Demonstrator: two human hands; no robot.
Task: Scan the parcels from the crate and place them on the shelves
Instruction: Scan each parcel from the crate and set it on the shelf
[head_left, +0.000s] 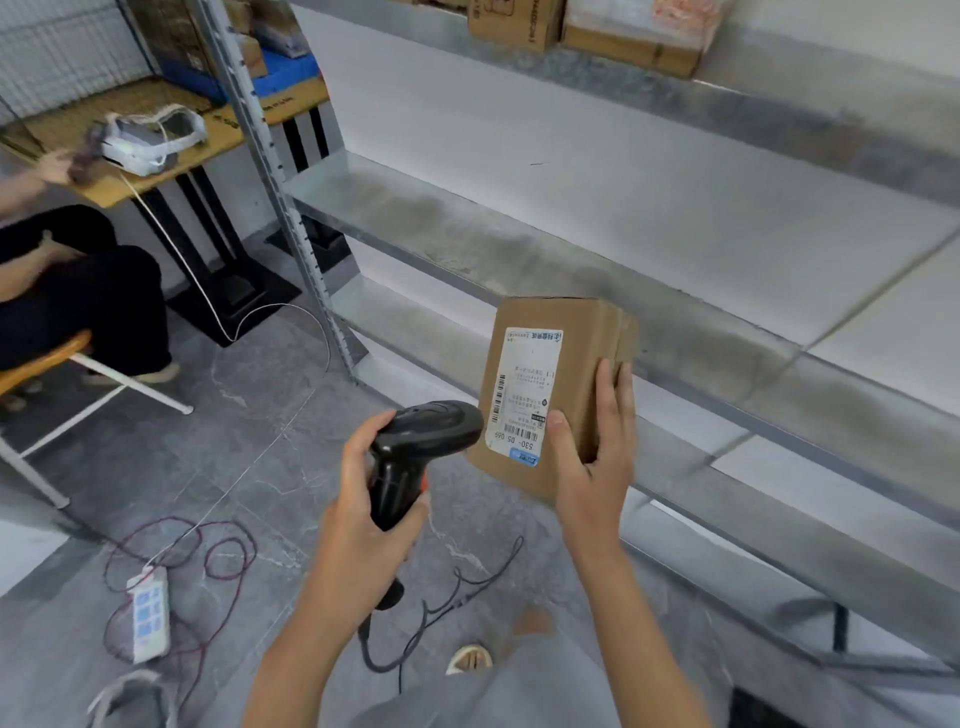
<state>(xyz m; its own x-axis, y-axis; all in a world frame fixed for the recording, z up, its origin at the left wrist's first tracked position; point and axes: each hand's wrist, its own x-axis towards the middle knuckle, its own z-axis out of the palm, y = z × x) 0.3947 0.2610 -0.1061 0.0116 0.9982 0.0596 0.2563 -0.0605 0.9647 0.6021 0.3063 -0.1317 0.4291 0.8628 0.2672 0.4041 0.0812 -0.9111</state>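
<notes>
the metal shelves (571, 244) run across the right side, their grey boards bare at the middle level, with several cardboard boxes (582, 31) on the top level. at the left a seated person (78, 291) is beside a wooden surface (171, 140) that carries a white headset (145, 140). on the grey floor lie a white power strip (149, 613) and looped cables (208, 561). the brown parcel (571, 364) is held upright in front of the shelf edge, its white label (524, 395) facing the camera; the right hand (592, 467) grips its lower right side, thumb on the front. the left hand (363, 504) is wrapped around the handle of a black scanner (421, 441), whose head sits just beside the label.
</notes>
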